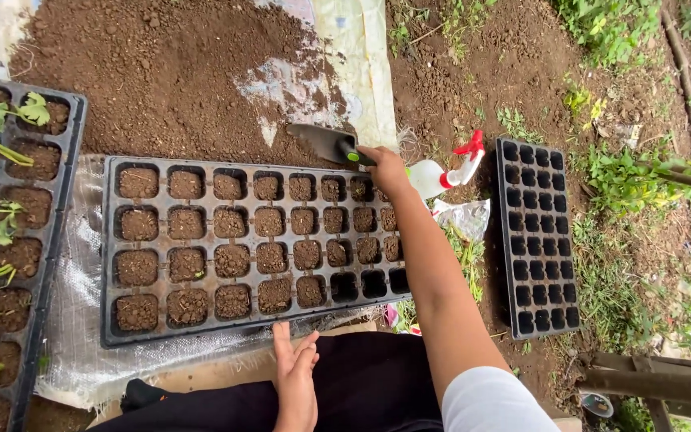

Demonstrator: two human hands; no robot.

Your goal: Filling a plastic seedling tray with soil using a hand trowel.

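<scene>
Head view. A black seedling tray (pixel 121 248) is seen across the centre of the frame, laid on a clear plastic sheet (pixel 77 320) over bare ground. Most of its cells are packed with brown soil; three cells at the lower right corner are seen empty.

The right hand (pixel 385 170) is stretched to the upper centre of the frame, just past the tray's far edge. Its grip is closed around the handle of a small dark trowel (pixel 325 142), whose green collar shows right at the fingers. The blade points left and away from the grip, over the edge of the soil heap (pixel 169 72) that fills the upper left of the frame. The trowel lies above the tray's top right cells, not touching them as far as can be told.

The left hand (pixel 296 376) is seen at lower centre, fingers straight and together, nothing held, fingertips at the tray's near rim.

A white spray bottle (pixel 441 172) with a red trigger lies just right of the right hand. A second, empty black tray (pixel 537 236) is noted at the right, on the dirt. A third tray (pixel 41 240) with green seedlings is cut off at the left edge.
</scene>
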